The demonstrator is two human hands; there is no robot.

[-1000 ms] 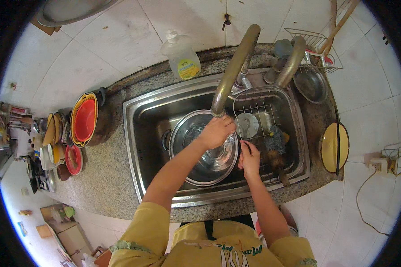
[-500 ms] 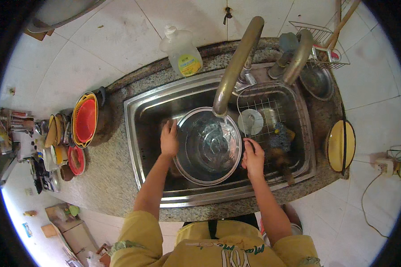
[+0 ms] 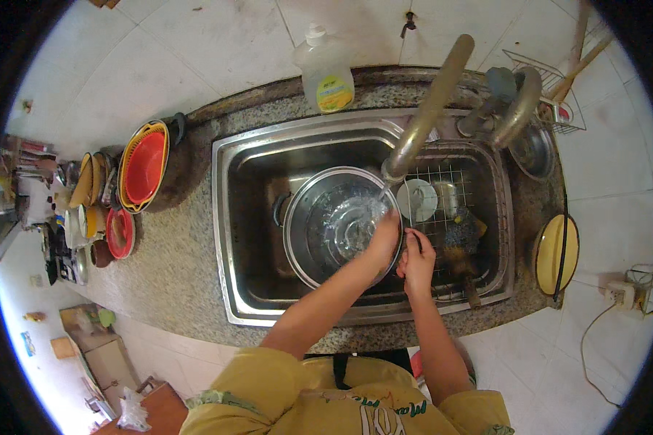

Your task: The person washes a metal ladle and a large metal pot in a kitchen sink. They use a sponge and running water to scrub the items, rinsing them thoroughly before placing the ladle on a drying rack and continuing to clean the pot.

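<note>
A round metal pot [image 3: 319,250] stands in the left basin of the sink, with water in it. Water runs down into it from the faucet [image 3: 432,109]. My left hand [image 3: 386,241] reaches across into the pot at its right inner side; how its fingers are set is hard to make out. Curled at the pot's right edge, my right hand [image 3: 419,262] grips the pot where its right handle sits, and covers that handle. The dark left handle [image 3: 279,210] shows free of any hand.
In the right basin a wire rack [image 3: 442,174] carries a white bowl [image 3: 417,199] and a blue-grey scrubber [image 3: 464,230]. Behind the sink stands a soap bottle [image 3: 326,76]. Red and yellow baskets [image 3: 145,167] lie left, a yellow oval lid or tray [image 3: 556,254] right.
My left hand has left the pot's left side and crossed over to its right inner side. My right hand stays at the right handle. The view has shifted slightly.
</note>
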